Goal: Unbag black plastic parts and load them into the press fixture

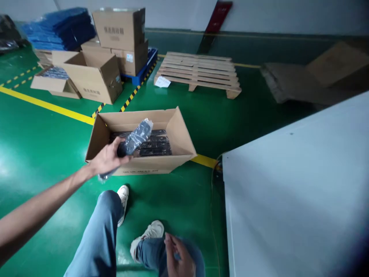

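A long dark item in clear plastic wrap point(139, 135) is gripped by my left hand point(108, 157), with the fingers wrapped round its middle. The item is tilted, its far end up and to the right, its near end sticking out below my wrist. My left hand is over the near left edge of an open cardboard box point(150, 165). Inside the box lie several dark plastic-wrapped pieces point(155, 145) in rows, partly hidden by the held item. My right hand point(181, 258) hangs in front of my right knee, its fingers loosely bent and nothing visible in it.
A white panel or cabinet point(288, 184) fills the right side. Behind the box lies a wooden pallet point(198, 71). Stacked cartons point(115, 29), an open carton point(92, 77) and blue wrapped sheets point(60, 29) stand at back left. Flattened cardboard point(300, 80) lies at back right.
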Demonstrator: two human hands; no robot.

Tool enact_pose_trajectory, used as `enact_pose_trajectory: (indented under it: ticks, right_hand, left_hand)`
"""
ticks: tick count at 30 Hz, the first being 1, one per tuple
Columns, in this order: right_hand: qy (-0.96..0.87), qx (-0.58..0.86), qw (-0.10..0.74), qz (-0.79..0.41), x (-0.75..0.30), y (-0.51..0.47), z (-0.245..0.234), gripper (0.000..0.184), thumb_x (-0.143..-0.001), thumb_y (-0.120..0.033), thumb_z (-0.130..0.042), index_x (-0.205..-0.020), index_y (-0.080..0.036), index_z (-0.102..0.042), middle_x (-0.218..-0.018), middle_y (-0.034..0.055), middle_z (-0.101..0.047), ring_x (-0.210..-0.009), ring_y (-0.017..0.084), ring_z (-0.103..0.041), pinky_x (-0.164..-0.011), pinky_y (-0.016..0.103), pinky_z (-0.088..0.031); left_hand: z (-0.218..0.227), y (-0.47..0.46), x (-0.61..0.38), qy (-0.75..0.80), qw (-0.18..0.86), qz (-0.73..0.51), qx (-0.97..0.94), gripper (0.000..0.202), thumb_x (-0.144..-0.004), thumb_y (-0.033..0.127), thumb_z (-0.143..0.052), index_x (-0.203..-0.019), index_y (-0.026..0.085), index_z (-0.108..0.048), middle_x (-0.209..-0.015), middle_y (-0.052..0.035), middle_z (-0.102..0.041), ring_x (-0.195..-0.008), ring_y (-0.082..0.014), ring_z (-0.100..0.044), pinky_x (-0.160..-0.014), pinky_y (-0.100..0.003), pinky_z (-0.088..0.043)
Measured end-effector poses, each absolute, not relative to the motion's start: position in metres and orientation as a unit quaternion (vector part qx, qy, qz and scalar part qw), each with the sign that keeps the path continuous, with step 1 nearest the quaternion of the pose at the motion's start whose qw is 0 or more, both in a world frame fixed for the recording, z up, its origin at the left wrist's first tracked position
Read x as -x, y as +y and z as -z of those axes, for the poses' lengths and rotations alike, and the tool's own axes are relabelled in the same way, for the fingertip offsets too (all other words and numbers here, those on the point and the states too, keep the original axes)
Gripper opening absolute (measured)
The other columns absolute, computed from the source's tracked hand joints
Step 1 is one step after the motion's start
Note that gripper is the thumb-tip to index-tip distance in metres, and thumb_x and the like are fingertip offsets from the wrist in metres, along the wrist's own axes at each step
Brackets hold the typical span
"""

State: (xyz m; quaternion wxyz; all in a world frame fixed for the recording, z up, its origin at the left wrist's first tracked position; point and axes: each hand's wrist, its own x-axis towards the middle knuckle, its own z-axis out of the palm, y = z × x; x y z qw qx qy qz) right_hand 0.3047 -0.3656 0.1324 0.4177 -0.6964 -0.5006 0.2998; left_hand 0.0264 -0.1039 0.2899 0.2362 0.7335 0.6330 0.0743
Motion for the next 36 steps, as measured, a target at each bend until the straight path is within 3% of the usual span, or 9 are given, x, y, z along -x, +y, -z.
enact_pose_trajectory:
  ticks: [2, 7, 13, 17, 23, 26, 29, 33, 36]
  right_hand:
    - [-0.479, 0.671, 0.448, -0.345, -0.292, -0.358, -0.158, 0.038, -0.099, -0.055, -0.064, -0.1, -0.022, -0.084, -0.088, 0.0127, -0.083, -0.075, 0.029, -0.081, -0.064, 0.035, -0.068]
    - [-0.423, 0.561, 0.568, -0.427, -0.243, -0.367, -0.231, 0.051, -0.099, -0.055, -0.065, -0.137, -0.021, -0.067, -0.108, 0.0118, -0.082, -0.092, 0.025, -0.08, -0.078, 0.034, -0.068]
    - [-0.366, 0.616, 0.59, -0.372, -0.213, -0.406, -0.273, 0.037, -0.098, -0.044, -0.069, -0.125, -0.019, -0.066, -0.086, 0.0057, -0.079, -0.075, 0.019, -0.076, -0.071, 0.03, -0.064]
    - [-0.333, 0.641, 0.598, -0.348, -0.207, -0.424, -0.275, 0.028, -0.096, -0.046, -0.072, -0.106, -0.02, -0.067, -0.09, 0.0066, -0.076, -0.078, 0.018, -0.075, -0.07, 0.028, -0.063]
    - [-0.35, 0.614, 0.586, -0.396, -0.209, -0.437, -0.277, 0.025, -0.096, -0.047, -0.071, -0.095, -0.023, -0.063, -0.073, -0.001, -0.068, -0.063, 0.015, -0.067, -0.059, 0.025, -0.056]
    - [-0.36, 0.601, 0.577, -0.42, -0.216, -0.441, -0.28, 0.025, -0.094, -0.047, -0.073, -0.094, -0.024, -0.065, -0.073, -0.0018, -0.066, -0.061, 0.015, -0.064, -0.061, 0.027, -0.056]
    - [-0.336, 0.606, 0.594, -0.409, -0.225, -0.44, -0.28, 0.028, -0.089, -0.049, -0.078, -0.092, -0.022, -0.068, -0.088, 0.0038, -0.073, -0.08, 0.019, -0.071, -0.074, 0.032, -0.06]
    - [-0.271, 0.603, 0.606, -0.442, -0.233, -0.435, -0.279, 0.034, -0.085, -0.051, -0.082, -0.094, -0.021, -0.07, -0.082, 0.0023, -0.073, -0.074, 0.017, -0.07, -0.074, 0.032, -0.061]
    - [-0.265, 0.61, 0.615, -0.423, -0.231, -0.434, -0.278, 0.036, -0.08, -0.048, -0.087, -0.096, -0.021, -0.069, -0.081, 0.0021, -0.073, -0.071, 0.016, -0.069, -0.07, 0.03, -0.06]
  left_hand:
    - [-0.3, -0.172, -0.037, 0.607, 0.296, -0.169, -0.718, 0.064, -0.087, 0.057, -0.073, -0.136, 0.023, -0.049, -0.105, -0.0037, -0.075, -0.08, -0.0221, -0.072, -0.074, -0.032, -0.056]
    - [-0.29, -0.316, -0.062, 0.566, 0.38, -0.237, -0.692, 0.062, -0.086, 0.052, -0.077, -0.135, 0.028, -0.048, -0.119, -0.0066, -0.074, -0.094, -0.0259, -0.075, -0.08, -0.035, -0.058]
    - [-0.284, -0.396, -0.065, 0.593, 0.434, -0.237, -0.635, 0.067, -0.082, 0.05, -0.08, -0.136, 0.029, -0.047, -0.129, -0.0102, -0.071, -0.107, -0.0325, -0.074, -0.088, -0.042, -0.06]
    - [-0.281, -0.41, -0.062, 0.624, 0.428, -0.238, -0.609, 0.072, -0.075, 0.052, -0.085, -0.135, 0.028, -0.051, -0.129, -0.0114, -0.071, -0.115, -0.0373, -0.071, -0.094, -0.047, -0.058]
    - [-0.281, -0.408, -0.051, 0.465, 0.682, -0.227, -0.517, 0.065, -0.077, 0.055, -0.087, -0.128, 0.021, -0.066, -0.124, -0.0104, -0.074, -0.123, -0.0316, -0.067, -0.108, -0.041, -0.054]
    - [-0.273, -0.414, -0.046, 0.416, 0.786, -0.204, -0.41, 0.073, -0.079, 0.065, -0.084, -0.132, 0.019, -0.063, -0.112, -0.0115, -0.077, -0.094, -0.0263, -0.076, -0.086, -0.037, -0.061]
    - [-0.264, -0.426, -0.045, 0.416, 0.816, -0.198, -0.349, 0.077, -0.082, 0.08, -0.072, -0.124, 0.017, -0.062, -0.088, -0.0098, -0.077, -0.062, -0.0207, -0.071, -0.059, -0.031, -0.055]
    - [-0.261, -0.435, -0.048, 0.422, 0.813, -0.186, -0.355, 0.08, -0.084, 0.094, -0.053, -0.092, 0.015, -0.066, -0.066, -0.0091, -0.07, -0.056, -0.0199, -0.067, -0.057, -0.03, -0.053]
    - [-0.262, -0.436, -0.049, 0.463, 0.787, -0.184, -0.364, 0.079, -0.084, 0.094, -0.051, -0.094, 0.018, -0.068, -0.07, -0.0073, -0.07, -0.064, -0.0228, -0.068, -0.064, -0.035, -0.058]
